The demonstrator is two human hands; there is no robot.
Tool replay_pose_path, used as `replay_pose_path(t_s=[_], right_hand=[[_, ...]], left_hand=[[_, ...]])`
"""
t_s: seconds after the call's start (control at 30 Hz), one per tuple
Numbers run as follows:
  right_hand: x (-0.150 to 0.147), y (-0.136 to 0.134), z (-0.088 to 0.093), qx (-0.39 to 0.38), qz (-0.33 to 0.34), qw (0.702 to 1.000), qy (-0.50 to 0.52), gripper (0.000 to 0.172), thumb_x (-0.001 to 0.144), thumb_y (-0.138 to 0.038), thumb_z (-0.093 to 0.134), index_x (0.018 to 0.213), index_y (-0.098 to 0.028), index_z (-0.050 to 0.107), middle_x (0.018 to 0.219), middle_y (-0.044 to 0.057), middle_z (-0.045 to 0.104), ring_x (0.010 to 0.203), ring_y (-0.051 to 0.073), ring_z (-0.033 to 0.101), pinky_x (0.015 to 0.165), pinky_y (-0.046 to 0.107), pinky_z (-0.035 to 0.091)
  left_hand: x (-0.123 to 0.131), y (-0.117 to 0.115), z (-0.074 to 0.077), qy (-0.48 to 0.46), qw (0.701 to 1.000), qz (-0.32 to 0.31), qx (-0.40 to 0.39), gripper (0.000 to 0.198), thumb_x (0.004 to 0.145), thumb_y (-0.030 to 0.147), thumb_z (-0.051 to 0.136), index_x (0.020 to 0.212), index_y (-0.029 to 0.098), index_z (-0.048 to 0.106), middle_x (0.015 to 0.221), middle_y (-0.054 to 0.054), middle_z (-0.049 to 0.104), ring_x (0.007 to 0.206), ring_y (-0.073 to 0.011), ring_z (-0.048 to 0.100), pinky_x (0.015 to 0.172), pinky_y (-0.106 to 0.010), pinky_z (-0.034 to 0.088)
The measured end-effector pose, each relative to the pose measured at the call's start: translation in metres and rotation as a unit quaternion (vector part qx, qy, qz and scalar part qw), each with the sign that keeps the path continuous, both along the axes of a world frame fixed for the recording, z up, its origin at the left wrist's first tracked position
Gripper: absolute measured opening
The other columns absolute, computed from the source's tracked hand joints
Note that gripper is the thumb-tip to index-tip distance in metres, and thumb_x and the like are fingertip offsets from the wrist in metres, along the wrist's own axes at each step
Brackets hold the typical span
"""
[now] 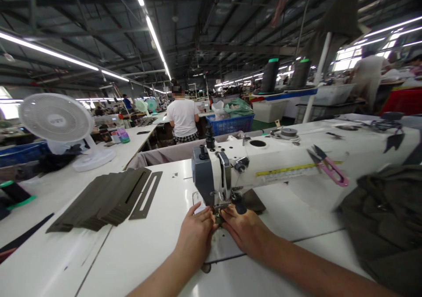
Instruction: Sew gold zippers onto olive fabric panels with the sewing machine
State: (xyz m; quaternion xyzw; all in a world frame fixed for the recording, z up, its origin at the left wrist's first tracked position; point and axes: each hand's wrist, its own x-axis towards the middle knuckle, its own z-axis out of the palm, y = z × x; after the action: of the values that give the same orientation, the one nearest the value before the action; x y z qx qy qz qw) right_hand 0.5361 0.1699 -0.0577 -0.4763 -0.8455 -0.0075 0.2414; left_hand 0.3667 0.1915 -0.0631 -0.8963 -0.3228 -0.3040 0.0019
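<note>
A white and grey sewing machine (203,178) stands on the table in front of me, and both my hands are at its needle area. My left hand (195,230) is closed just left of the presser foot, its fingertips on a small piece of dark olive fabric (219,220). From the other side, my right hand (246,230) pinches the fabric with its fingers bunched close to the foot. Dark olive cloth (255,201) also shows behind my right hand. My fingers hide most of the piece being held.
To the left lies a fanned stack of dark slotted pieces (99,198), with a white fan (56,119) beyond it. Pink-handled scissors (331,167) rest against the machine arm. Dark cloth (385,226) is heaped at the right. A person (183,117) sits ahead near a blue basket (231,124).
</note>
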Motion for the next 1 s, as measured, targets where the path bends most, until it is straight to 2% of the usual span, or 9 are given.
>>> replay_pose_path(t_s=[0.27,0.37,0.47,0.57,0.67,0.73,0.83,0.93,1.0], right_hand=[[0.013,-0.002,-0.002,0.008,0.031,0.999,0.042,0.026,0.079,-0.012,0.047,0.104,-0.014,0.056,0.108,0.010,0.061,0.101,0.021,0.055,0.088,0.033,0.043],[0.036,-0.005,0.004,0.062,-0.079,0.994,-0.030,0.028,0.077,-0.012,0.047,0.102,-0.010,0.058,0.107,0.016,0.060,0.103,0.028,0.052,0.088,0.044,0.040],[0.053,-0.021,0.002,0.075,-0.195,0.969,-0.129,0.023,0.070,-0.002,0.044,0.083,-0.010,0.061,0.086,0.016,0.064,0.083,0.028,0.058,0.075,0.042,0.043],[0.046,-0.052,-0.012,0.103,-0.133,0.978,-0.122,0.026,0.063,0.001,0.043,0.076,-0.016,0.058,0.069,0.007,0.062,0.065,0.021,0.057,0.067,0.033,0.041],[0.030,-0.083,-0.021,0.144,-0.052,0.987,-0.058,0.021,0.062,-0.002,0.043,0.068,-0.020,0.053,0.060,0.001,0.058,0.052,0.016,0.052,0.054,0.029,0.036],[0.027,-0.096,-0.017,0.151,-0.046,0.987,-0.038,0.020,0.064,-0.003,0.042,0.067,-0.021,0.052,0.059,0.000,0.057,0.052,0.016,0.052,0.052,0.028,0.036],[0.041,-0.104,-0.005,0.204,-0.067,0.975,-0.053,0.017,0.075,-0.016,0.046,0.086,-0.019,0.059,0.082,0.006,0.066,0.074,0.021,0.060,0.065,0.031,0.042],[0.061,-0.103,-0.008,0.277,-0.042,0.954,-0.109,0.032,0.079,-0.035,0.052,0.104,-0.018,0.058,0.104,0.011,0.064,0.090,0.024,0.060,0.072,0.033,0.045],[0.069,-0.096,-0.021,0.301,-0.020,0.943,-0.141,0.028,0.080,-0.035,0.052,0.102,-0.020,0.060,0.101,0.009,0.066,0.086,0.022,0.061,0.069,0.031,0.047]], left_hand=[[-0.001,-0.005,0.009,0.020,1.000,0.010,0.015,0.021,0.080,0.007,0.043,0.078,0.017,0.061,0.097,-0.006,0.066,0.097,-0.0203,0.060,0.098,-0.050,0.036],[-0.004,-0.013,0.015,0.006,1.000,0.023,0.014,0.020,0.081,0.009,0.042,0.082,0.018,0.060,0.094,-0.007,0.065,0.091,-0.0211,0.062,0.093,-0.052,0.040],[-0.002,-0.032,0.014,-0.011,0.999,0.001,0.038,0.019,0.084,0.014,0.042,0.098,0.014,0.055,0.094,-0.011,0.064,0.089,-0.0221,0.061,0.090,-0.048,0.043],[0.008,-0.052,0.010,0.034,0.993,-0.099,0.063,0.046,0.085,0.031,0.049,0.124,0.010,0.038,0.112,-0.018,0.058,0.108,-0.0255,0.053,0.097,-0.046,0.039],[0.021,-0.064,0.013,0.106,0.985,-0.129,0.035,0.071,0.082,0.040,0.055,0.135,0.009,0.020,0.130,-0.020,0.044,0.124,-0.0282,0.038,0.103,-0.049,0.029],[0.024,-0.066,0.019,0.146,0.979,-0.139,-0.014,0.065,0.082,0.038,0.055,0.134,0.012,0.027,0.134,-0.016,0.041,0.125,-0.0270,0.036,0.104,-0.047,0.028],[0.019,-0.066,0.024,0.178,0.969,-0.166,-0.041,0.058,0.079,0.043,0.058,0.126,0.013,0.042,0.132,-0.016,0.043,0.123,-0.0281,0.039,0.102,-0.042,0.033],[0.014,-0.065,0.015,0.174,0.970,-0.165,0.021,0.054,0.078,0.045,0.059,0.120,0.013,0.047,0.125,-0.016,0.051,0.116,-0.0301,0.047,0.097,-0.041,0.040],[0.019,-0.064,0.001,0.188,0.967,-0.149,0.086,0.040,0.083,0.033,0.054,0.118,0.015,0.048,0.114,-0.016,0.059,0.105,-0.0296,0.056,0.087,-0.039,0.048]])
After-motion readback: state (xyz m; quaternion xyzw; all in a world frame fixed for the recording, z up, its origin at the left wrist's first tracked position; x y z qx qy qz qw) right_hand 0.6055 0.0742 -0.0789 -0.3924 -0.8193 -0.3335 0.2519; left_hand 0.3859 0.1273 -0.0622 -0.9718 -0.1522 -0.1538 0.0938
